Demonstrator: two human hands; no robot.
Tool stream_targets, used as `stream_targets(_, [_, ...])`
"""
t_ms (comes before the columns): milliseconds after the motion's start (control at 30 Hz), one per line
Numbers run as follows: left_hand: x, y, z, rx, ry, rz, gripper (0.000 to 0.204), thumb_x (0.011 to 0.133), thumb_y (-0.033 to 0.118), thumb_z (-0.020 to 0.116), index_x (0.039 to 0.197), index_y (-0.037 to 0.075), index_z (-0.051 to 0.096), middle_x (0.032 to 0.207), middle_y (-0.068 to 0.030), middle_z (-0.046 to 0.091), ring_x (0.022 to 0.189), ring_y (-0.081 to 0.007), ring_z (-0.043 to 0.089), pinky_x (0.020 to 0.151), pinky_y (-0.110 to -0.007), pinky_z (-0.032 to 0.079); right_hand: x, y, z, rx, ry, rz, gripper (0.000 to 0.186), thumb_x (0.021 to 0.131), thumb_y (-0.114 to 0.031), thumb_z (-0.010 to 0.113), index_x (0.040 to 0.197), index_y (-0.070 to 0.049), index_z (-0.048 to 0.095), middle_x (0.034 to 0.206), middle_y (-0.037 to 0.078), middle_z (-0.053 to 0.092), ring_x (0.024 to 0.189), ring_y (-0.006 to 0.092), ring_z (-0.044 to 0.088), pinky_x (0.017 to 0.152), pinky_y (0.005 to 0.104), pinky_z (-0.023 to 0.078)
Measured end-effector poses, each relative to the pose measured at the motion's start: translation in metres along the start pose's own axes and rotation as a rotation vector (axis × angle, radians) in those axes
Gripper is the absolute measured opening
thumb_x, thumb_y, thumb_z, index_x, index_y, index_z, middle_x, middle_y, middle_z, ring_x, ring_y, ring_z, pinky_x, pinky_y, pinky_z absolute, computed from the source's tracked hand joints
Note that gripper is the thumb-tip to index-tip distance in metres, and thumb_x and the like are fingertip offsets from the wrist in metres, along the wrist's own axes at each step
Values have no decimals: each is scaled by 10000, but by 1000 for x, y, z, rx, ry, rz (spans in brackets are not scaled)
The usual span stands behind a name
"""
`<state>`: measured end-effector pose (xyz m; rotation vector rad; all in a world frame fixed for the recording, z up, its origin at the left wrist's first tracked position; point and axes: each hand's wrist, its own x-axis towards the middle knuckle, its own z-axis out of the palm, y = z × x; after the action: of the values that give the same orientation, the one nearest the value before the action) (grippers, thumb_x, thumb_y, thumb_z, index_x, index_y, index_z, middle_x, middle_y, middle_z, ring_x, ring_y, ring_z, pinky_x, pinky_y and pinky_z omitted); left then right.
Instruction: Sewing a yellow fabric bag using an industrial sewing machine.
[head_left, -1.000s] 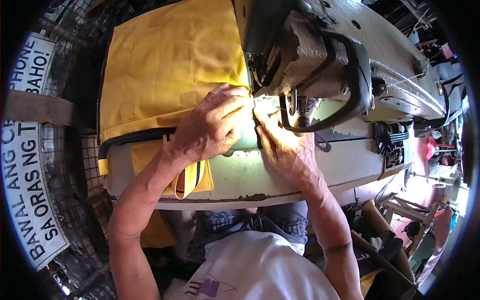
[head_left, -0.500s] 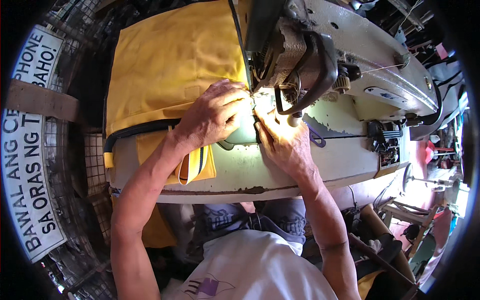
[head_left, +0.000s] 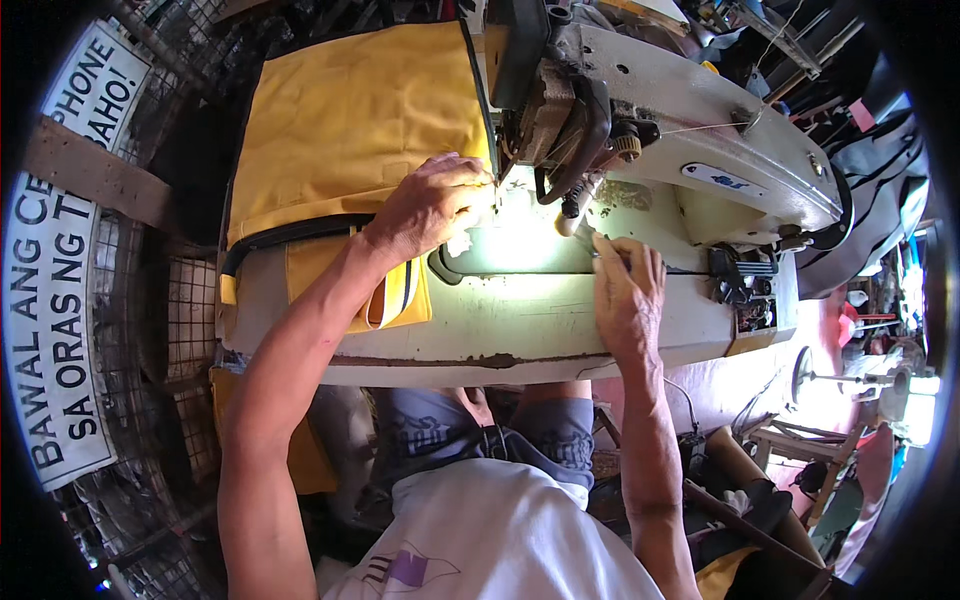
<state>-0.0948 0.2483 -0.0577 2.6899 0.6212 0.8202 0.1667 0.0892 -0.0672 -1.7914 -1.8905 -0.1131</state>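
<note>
A yellow fabric panel with black edging lies on the left of the sewing machine bed, its right edge beside the needle area. My left hand is closed at that edge, the fingertips pinching the fabric close to the needle. To the right, over the pale machine table, my right hand is closed around small thread snips, mostly hidden by the fingers; a dark tip pokes out toward the needle. Near my left wrist, a yellow strap with a dark stripe hangs in a loop.
The sewing machine arm stretches across the upper right, with a lamp lighting the bed. A bobbin winder sits at the table's right. Wire mesh and a white sign stand at the left. Below are my knees.
My right hand has drawn away from the needle area to the right and picked up the thread snips from the table. My left hand stays by the fabric edge.
</note>
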Motion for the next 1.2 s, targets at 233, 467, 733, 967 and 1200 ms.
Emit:
stream_targets(233, [1, -3, 0, 6, 56, 48, 126, 827, 102, 686, 934, 37, 702, 998, -95, 679, 981, -272, 650, 916, -400, 518, -19, 51, -29, -256, 399, 89, 400, 903, -125, 709, 1298, -94, 649, 1249, 122, 595, 1211, 316, 529, 1014, 461, 406])
stream_targets(467, [2, -3, 3, 14, 88, 35, 115, 855, 108, 661, 932, 37, 710, 1025, -97, 691, 1002, -280, 652, 915, -401, 514, -37, 80, -37, -341, 372, 292, 615, 985, -238, 629, 1511, -30, 385, 1548, 221, 387, 1452, 411, 337, 1163, 509, 315])
stream_targets(733, [4, -10, 3, 25, 42, 20, 101, 841, 91, 707, 929, 42, 715, 1007, -91, 650, 999, -272, 635, 906, -404, 522, -39, 87, -34, -277, 437, 294, 588, 1006, -280, 595, 1498, -26, 396, 1539, 225, 400, 1436, 409, 366, 1143, 498, 332])
stream_targets(967, [1, -8, 4, 48, 35, -17, 106, 843, 70, 661, 923, 29, 717, 1069, -109, 712, 1058, -279, 647, 952, -392, 520, -41, 88, -33, -385, 387, 321, 418, 998, -227, 592, 1364, -26, 578, 1416, 143, 572, 1336, 310, 515, 1073, 448, 395])
stream_targets(1200, [-2, 2, 4, 24, 50, 20, 132, 889, 128, 682, 965, 33, 732, 1039, -110, 675, 1061, -278, 624, 939, -376, 514, -41, 87, -32, -410, 418, 338, 358, 989, -216, 599, 1295, -34, 644, 1359, 119, 620, 1301, 282, 546, 1071, 436, 399])
